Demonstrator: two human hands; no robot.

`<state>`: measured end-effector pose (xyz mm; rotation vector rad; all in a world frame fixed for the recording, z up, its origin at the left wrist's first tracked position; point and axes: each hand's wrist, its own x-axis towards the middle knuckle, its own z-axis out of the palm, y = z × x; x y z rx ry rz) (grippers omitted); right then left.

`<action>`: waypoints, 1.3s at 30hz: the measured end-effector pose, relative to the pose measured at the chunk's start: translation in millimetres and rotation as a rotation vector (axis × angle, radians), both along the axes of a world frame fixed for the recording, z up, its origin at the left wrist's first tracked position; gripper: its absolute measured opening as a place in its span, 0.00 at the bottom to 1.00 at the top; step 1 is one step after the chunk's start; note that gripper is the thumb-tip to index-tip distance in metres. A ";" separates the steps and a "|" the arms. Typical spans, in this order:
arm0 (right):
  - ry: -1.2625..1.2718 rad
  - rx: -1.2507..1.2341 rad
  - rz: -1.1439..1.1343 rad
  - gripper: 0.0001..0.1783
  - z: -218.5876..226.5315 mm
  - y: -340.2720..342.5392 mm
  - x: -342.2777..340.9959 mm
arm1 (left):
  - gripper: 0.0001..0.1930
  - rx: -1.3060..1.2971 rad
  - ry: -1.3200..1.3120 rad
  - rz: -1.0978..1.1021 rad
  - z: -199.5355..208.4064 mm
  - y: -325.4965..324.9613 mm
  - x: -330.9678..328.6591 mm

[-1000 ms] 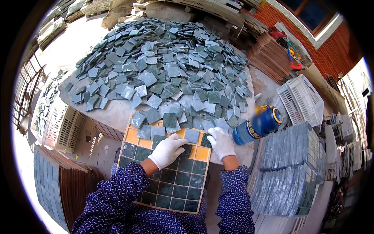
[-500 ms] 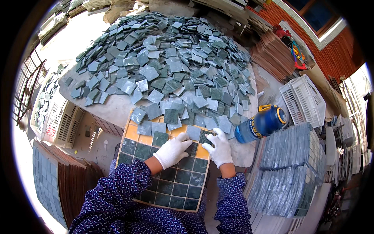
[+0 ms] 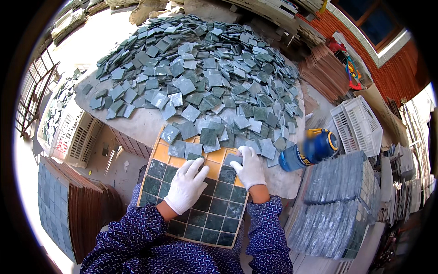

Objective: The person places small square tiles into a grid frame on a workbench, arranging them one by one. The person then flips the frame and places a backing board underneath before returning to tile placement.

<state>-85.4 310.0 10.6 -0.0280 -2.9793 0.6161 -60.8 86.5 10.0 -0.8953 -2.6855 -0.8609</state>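
A square board with a yellow grid (image 3: 214, 170) lies before me, tilted over my lap, its lower rows filled with dark green stone tiles (image 3: 197, 218). Both hands wear white gloves. My left hand (image 3: 186, 185) is over the board's left middle, fingers bent down at a dark green tile (image 3: 194, 156) that they partly cover. On the right, my right hand (image 3: 251, 170) pinches a grey tile (image 3: 232, 159) over the board's upper right. Several loose tiles, among them a grey tile (image 3: 177, 149), rest across the board's far edge.
Beyond the board, a large heap of loose tiles (image 3: 191, 77) covers the slab. A blue bottle (image 3: 303, 153) lies tilted at right, near wrapped tile stacks (image 3: 333, 196) and a white crate (image 3: 358, 123). Stacked tiled sheets (image 3: 68, 205) stand at left.
My left hand has moved left across the board to the dark green tile. The right hand has shifted slightly left, from a dark tile onto the grey tile. The view has shifted a little.
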 end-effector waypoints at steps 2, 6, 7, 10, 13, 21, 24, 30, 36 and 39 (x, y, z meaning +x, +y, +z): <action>0.090 0.005 0.115 0.18 -0.3 2.3 4.6 | 0.27 -0.034 0.060 0.134 -1.0 -13.5 -15.7; 0.203 0.045 0.308 0.18 -8.2 3.5 46.3 | 0.28 -0.075 0.028 0.053 -15.0 -34.0 -27.4; 0.214 0.008 0.253 0.20 -10.3 5.3 52.6 | 0.28 -0.078 0.033 0.044 -17.0 -34.0 -26.1; 0.188 -0.049 0.134 0.23 -9.3 8.3 50.8 | 0.29 -0.092 0.002 0.043 -16.6 -31.4 -26.7; 0.157 -0.043 0.153 0.23 -10.3 7.9 26.4 | 0.29 -0.112 -0.070 0.019 -14.0 -27.7 -36.4; -0.185 0.039 -0.083 0.20 13.3 -3.4 -11.6 | 0.26 -0.181 -0.143 -0.099 -5.2 -33.9 -51.4; -0.142 0.041 -0.024 0.27 21.4 -16.8 -21.8 | 0.25 -0.237 -0.107 -0.126 -0.9 -34.2 -54.5; -0.005 0.188 0.255 0.40 14.0 -64.5 -59.2 | 0.23 -0.258 -0.078 -0.141 -16.5 -29.7 -58.5; 0.191 -0.034 0.158 0.17 8.6 -37.5 -52.5 | 0.24 -0.170 -0.033 -0.146 -23.2 -35.7 -59.1; 0.246 -0.180 0.146 0.09 8.4 -10.9 -12.7 | 0.25 -0.115 -0.002 -0.123 -27.2 -35.6 -56.4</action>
